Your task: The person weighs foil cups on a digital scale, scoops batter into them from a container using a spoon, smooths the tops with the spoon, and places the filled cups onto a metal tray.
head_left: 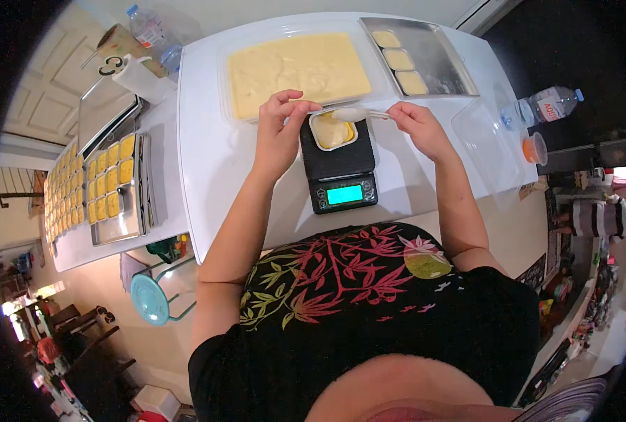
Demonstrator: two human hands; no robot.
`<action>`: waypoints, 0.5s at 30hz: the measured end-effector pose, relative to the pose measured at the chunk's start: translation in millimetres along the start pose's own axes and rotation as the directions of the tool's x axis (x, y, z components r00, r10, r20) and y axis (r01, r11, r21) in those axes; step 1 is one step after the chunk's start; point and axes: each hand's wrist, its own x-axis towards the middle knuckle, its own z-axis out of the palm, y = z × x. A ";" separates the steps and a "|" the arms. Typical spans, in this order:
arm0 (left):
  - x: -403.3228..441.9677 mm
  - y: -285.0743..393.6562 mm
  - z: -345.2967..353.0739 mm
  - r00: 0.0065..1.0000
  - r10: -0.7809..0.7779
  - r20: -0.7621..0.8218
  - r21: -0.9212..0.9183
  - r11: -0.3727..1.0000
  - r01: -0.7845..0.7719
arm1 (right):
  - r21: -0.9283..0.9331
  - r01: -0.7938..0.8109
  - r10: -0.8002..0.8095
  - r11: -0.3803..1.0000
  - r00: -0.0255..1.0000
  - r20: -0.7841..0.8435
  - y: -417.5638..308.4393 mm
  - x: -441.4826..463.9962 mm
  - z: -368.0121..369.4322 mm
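Note:
On a black digital scale (344, 195) with a lit display sits a small foil-rimmed cup (334, 131), partly filled with pale yellow batter. My right hand (418, 128) is closed round the handle of a spoon (351, 114), whose batter-coated end lies over the cup's far edge. At the cup's far left corner is my left hand (282, 126), with fingers curled and thumb and fingertips close together. Whatever they pinch, if anything, is too small to make out. Beyond both hands stands a large clear plastic tub (221, 83) of yellow batter (299, 67).
A metal tray (443, 63) with several filled cups (398, 59) lies at the back right. At right are a clear plastic lid (488, 144), a water bottle (548, 105) and an orange-filled cup (534, 149). Trays of topped cups (105, 183) and a paper roll (144, 77) stand left.

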 end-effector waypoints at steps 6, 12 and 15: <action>-24.9 13.3 -30.3 0.999 -0.017 0.027 0.037 0.999 0.016 | -0.234 0.019 -0.054 0.972 0.988 -0.145 -12.5 -12.0 8.5; -77.2 -2.8 -88.2 0.990 -0.129 -0.055 0.008 0.992 0.129 | -0.469 -0.011 -0.090 0.883 0.977 -0.192 -41.2 -27.8 10.2; -109.6 -9.2 -109.3 0.983 -0.148 -0.111 0.058 0.986 0.155 | -0.542 0.044 -0.194 0.839 0.955 -0.223 -37.4 -28.9 14.6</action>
